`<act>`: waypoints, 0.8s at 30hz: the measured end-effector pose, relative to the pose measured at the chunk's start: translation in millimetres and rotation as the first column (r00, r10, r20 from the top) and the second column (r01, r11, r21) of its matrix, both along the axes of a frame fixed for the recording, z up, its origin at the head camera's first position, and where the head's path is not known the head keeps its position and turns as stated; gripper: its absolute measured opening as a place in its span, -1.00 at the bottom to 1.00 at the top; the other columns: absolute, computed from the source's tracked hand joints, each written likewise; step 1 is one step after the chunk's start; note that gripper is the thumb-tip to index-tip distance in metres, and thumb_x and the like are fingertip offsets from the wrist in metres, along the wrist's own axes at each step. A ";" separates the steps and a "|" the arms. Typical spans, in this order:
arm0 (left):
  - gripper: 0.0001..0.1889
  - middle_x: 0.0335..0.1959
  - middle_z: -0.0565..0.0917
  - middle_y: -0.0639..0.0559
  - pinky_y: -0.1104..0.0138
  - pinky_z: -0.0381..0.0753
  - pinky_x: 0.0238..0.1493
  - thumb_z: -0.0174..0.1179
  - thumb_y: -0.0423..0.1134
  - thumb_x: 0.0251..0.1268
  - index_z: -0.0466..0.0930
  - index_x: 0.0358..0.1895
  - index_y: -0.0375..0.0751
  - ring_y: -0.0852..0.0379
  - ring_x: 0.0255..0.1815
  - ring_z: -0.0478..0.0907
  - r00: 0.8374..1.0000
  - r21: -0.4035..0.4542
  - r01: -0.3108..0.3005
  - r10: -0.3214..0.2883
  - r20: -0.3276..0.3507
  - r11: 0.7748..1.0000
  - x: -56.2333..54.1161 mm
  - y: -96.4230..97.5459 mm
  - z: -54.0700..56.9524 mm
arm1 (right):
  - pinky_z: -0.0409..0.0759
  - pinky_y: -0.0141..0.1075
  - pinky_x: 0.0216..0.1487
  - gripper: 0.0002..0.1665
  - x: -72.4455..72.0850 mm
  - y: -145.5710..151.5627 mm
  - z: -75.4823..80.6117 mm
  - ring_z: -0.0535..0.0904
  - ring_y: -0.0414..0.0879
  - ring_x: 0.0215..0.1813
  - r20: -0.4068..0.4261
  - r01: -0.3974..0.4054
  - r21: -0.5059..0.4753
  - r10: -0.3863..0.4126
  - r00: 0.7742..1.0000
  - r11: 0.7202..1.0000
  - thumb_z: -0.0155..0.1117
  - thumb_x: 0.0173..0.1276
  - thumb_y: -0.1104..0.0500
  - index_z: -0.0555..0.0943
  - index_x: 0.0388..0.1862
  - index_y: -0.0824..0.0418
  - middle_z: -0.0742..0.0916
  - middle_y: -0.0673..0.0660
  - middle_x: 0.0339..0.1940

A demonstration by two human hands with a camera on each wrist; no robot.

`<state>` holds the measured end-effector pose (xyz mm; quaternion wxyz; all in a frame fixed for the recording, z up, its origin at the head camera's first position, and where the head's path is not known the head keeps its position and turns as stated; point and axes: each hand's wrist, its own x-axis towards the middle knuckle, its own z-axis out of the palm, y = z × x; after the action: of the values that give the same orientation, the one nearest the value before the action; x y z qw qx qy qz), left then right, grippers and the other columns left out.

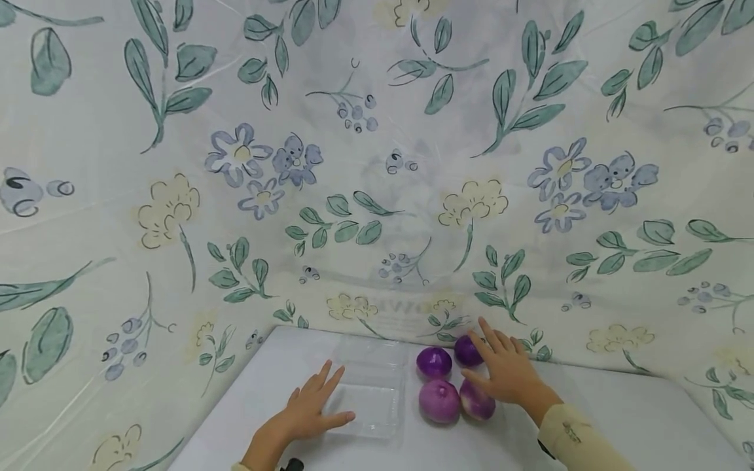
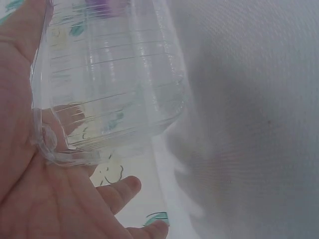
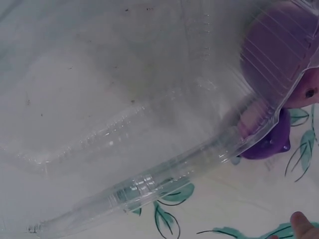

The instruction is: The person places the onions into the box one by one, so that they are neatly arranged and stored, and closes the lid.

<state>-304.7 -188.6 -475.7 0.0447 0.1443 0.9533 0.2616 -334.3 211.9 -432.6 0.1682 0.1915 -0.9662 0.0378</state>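
The clear plastic container point(image 1: 377, 409) lies beside the left hand point(image 1: 305, 412).

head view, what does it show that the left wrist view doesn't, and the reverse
Only the head view: the right hand and four distinct purple vegetables.
Only the left wrist view: the palm side of the left hand and close-up ribs on the clear plastic container.
Both: that hand, that container, the white tabletop and the floral backdrop.
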 end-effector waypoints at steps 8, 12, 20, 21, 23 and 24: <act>-0.01 0.62 -0.06 -0.27 -0.52 -0.06 0.30 0.29 0.28 0.16 0.08 0.56 -0.09 -0.45 0.54 0.01 1.000 0.026 -0.002 0.002 0.026 1.000 6.1 0.2 -2.7 | 0.15 0.39 0.39 -0.03 4.7 -6.5 -6.7 0.28 0.32 0.47 0.083 0.007 0.001 -0.007 0.997 1.000 0.15 0.33 -0.36 0.21 0.56 0.10 0.13 0.25 0.63; -0.02 0.61 -0.04 -0.27 -0.53 -0.04 0.28 0.27 0.28 0.17 0.09 0.56 -0.10 -0.44 0.53 0.03 1.000 0.020 0.013 -0.013 0.006 1.000 6.7 0.1 -3.4 | 0.17 0.39 0.38 -0.05 6.5 -7.5 -8.9 0.30 0.32 0.45 0.066 0.008 -0.012 -0.007 0.998 1.000 0.17 0.33 -0.34 0.24 0.55 0.11 0.16 0.25 0.62; -0.01 0.61 -0.04 -0.26 -0.53 -0.07 0.29 0.28 0.28 0.17 0.08 0.56 -0.10 -0.44 0.53 0.03 1.000 0.019 0.001 -0.001 0.000 1.000 6.1 -0.5 3.2 | 0.20 0.39 0.36 -0.07 -1.4 -8.5 -10.2 0.32 0.30 0.45 0.032 -0.019 -0.013 0.020 0.999 1.000 0.17 0.34 -0.33 0.25 0.54 0.11 0.17 0.25 0.62; -0.01 0.61 -0.04 -0.26 -0.53 -0.07 0.29 0.28 0.29 0.17 0.08 0.56 -0.10 -0.44 0.53 0.03 1.000 0.020 0.003 -0.003 -0.004 1.000 5.8 -0.5 3.9 | 0.20 0.39 0.37 -0.07 -2.6 -8.7 -10.1 0.31 0.30 0.45 0.034 -0.018 -0.010 0.018 0.999 1.000 0.17 0.34 -0.33 0.25 0.54 0.11 0.16 0.24 0.62; -0.02 0.62 -0.04 -0.26 -0.52 -0.07 0.29 0.28 0.28 0.17 0.08 0.56 -0.11 -0.43 0.53 0.03 1.000 0.027 0.010 -0.009 -0.006 1.000 5.1 -0.3 5.3 | 0.20 0.37 0.37 -0.06 -4.8 -9.5 -9.7 0.30 0.30 0.46 0.044 -0.012 0.002 0.012 0.999 1.000 0.15 0.34 -0.35 0.24 0.55 0.10 0.15 0.24 0.63; -0.02 0.62 -0.04 -0.26 -0.52 -0.07 0.30 0.27 0.28 0.18 0.08 0.56 -0.11 -0.43 0.54 0.03 1.000 0.032 0.013 -0.013 -0.007 0.999 4.6 -0.4 5.5 | 0.20 0.37 0.37 -0.06 -6.0 -9.9 -9.7 0.30 0.29 0.46 0.048 -0.011 0.007 0.011 0.999 1.000 0.14 0.34 -0.36 0.24 0.55 0.09 0.15 0.24 0.63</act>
<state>-300.2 -188.9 -470.2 0.0411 0.1520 0.9482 0.2758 -340.2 202.0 -442.2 0.1443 0.1966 -0.9690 0.0399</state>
